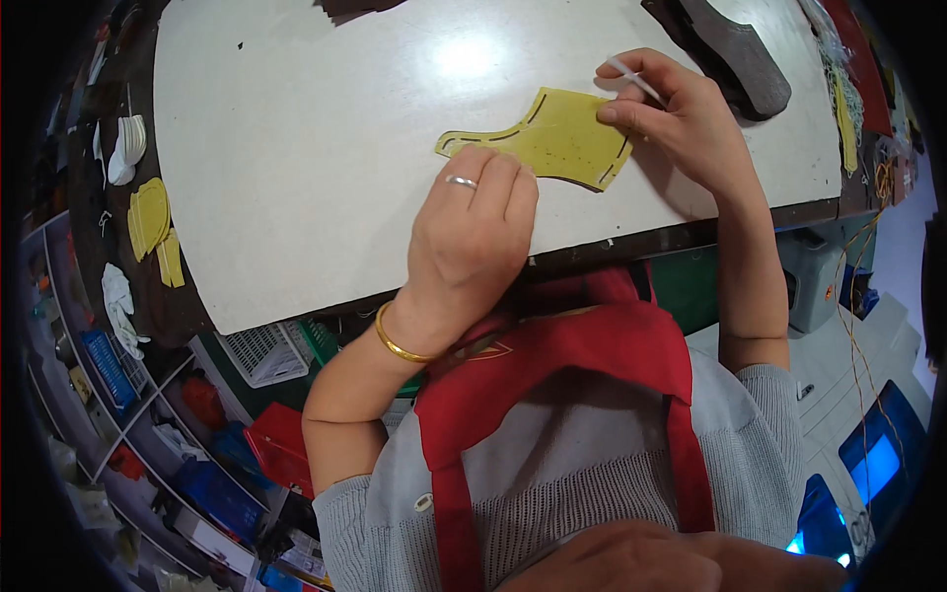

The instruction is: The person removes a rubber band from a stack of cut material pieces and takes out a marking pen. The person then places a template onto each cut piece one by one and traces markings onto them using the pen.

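White counter (296, 178); red bin (286, 449) at eight o'clock
My left fingers (496, 185) clasp a template (567, 138); right fingers (656, 67), a stick (636, 81).

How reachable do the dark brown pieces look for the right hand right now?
Probably reachable, yes: the dark brown pieces lie close by, up and to the right of the right hand, with nothing visible in between. That hand holds a thin white stick, though, which may hinder gripping.
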`<state>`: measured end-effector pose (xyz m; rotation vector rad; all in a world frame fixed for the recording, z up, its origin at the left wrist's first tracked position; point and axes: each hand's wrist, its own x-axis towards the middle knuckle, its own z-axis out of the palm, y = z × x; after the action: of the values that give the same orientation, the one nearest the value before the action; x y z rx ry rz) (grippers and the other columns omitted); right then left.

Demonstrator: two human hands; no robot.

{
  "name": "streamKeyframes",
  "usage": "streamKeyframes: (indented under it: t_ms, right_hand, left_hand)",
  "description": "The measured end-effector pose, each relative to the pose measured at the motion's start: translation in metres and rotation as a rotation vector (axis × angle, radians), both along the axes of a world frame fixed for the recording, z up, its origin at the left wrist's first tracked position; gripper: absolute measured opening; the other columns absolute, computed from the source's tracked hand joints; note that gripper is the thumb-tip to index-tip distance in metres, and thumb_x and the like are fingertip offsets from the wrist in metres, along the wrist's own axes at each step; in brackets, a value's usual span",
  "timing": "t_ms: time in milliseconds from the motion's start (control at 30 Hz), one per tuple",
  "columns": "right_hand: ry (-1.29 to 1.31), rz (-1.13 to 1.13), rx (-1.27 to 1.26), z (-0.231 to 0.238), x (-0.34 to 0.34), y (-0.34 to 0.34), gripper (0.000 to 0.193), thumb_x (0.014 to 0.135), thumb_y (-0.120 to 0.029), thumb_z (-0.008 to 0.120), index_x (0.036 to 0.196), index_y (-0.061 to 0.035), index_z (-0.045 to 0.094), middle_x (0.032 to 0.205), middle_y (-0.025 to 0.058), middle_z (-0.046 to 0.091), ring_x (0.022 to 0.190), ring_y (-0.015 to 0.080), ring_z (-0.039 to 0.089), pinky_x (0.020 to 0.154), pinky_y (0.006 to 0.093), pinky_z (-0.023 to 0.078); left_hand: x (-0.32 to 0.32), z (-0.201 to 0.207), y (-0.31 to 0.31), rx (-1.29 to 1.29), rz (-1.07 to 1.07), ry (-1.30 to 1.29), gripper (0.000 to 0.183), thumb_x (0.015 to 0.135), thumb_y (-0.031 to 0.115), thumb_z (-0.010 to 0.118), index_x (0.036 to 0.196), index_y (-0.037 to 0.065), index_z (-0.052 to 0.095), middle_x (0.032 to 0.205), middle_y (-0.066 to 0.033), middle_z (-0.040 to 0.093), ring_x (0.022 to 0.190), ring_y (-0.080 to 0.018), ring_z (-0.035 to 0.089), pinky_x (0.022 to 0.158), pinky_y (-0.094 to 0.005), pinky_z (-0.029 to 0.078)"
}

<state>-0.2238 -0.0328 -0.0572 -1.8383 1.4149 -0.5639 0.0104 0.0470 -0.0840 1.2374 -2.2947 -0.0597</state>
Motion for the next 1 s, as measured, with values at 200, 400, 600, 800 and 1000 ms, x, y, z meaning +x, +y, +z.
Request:
streamKeyframes:
  t_ms: [200,400,600,800,1000]
  right_hand:
    - [0.215,0.003,-0.319,-0.007,0.001,0.015,0.028,0.087,-0.023,0.077,0.109,-0.0092,0.069,0.084,0.0104,0.074,0.074,0.0234,0.072,0.067,0.0327,0.055]
    - [0.139,-0.079,-0.561,-0.005,-0.013,-0.016,0.016,0.095,-0.024,0.065,0.098,-0.0086,0.070,0.094,0.0068,0.072,0.078,0.0294,0.068,0.068,0.0370,0.053]
    - [-0.045,0.395,-0.246,0.020,0.053,-0.012,0.021,0.096,-0.026,0.057,0.100,-0.0083,0.068,0.089,0.0057,0.071,0.073,0.0287,0.068,0.066,0.0388,0.052]
    - [0.072,0.485,-0.106,0.016,0.097,-0.020,0.021,0.100,-0.025,0.063,0.097,-0.0044,0.068,0.070,0.0070,0.068,0.066,0.0219,0.069,0.063,0.0308,0.053]
    - [0.283,0.634,-0.551,0.024,0.063,-0.022,0.014,0.091,-0.023,0.068,0.092,-0.0116,0.061,0.077,0.0038,0.072,0.073,0.0254,0.070,0.059,0.0378,0.052]
  left_hand:
    - [-0.004,0.018,-0.008,0.019,-0.052,-0.237,0.038,0.076,0.011,0.069,0.114,0.007,0.070,0.099,0.0006,0.065,0.084,-0.0184,0.061,0.066,-0.0279,0.055]
    - [-0.013,0.008,-0.001,-0.058,-0.051,-0.157,0.034,0.077,0.010,0.066,0.111,0.004,0.071,0.103,-0.0087,0.065,0.086,-0.0237,0.061,0.073,-0.0315,0.056]
    - [-0.017,0.003,0.006,-0.080,-0.008,-0.104,0.029,0.079,0.009,0.064,0.105,-0.001,0.071,0.104,-0.0147,0.066,0.092,-0.0280,0.064,0.081,-0.0342,0.057]
    - [-0.018,0.000,0.010,-0.045,-0.014,-0.065,0.031,0.086,0.018,0.058,0.109,-0.001,0.068,0.107,-0.0185,0.065,0.105,-0.0355,0.064,0.093,-0.0448,0.055]
    - [-0.015,0.002,0.009,-0.054,-0.013,-0.077,0.030,0.085,0.018,0.060,0.107,0.000,0.067,0.107,-0.0174,0.065,0.098,-0.0321,0.064,0.091,-0.0438,0.055]
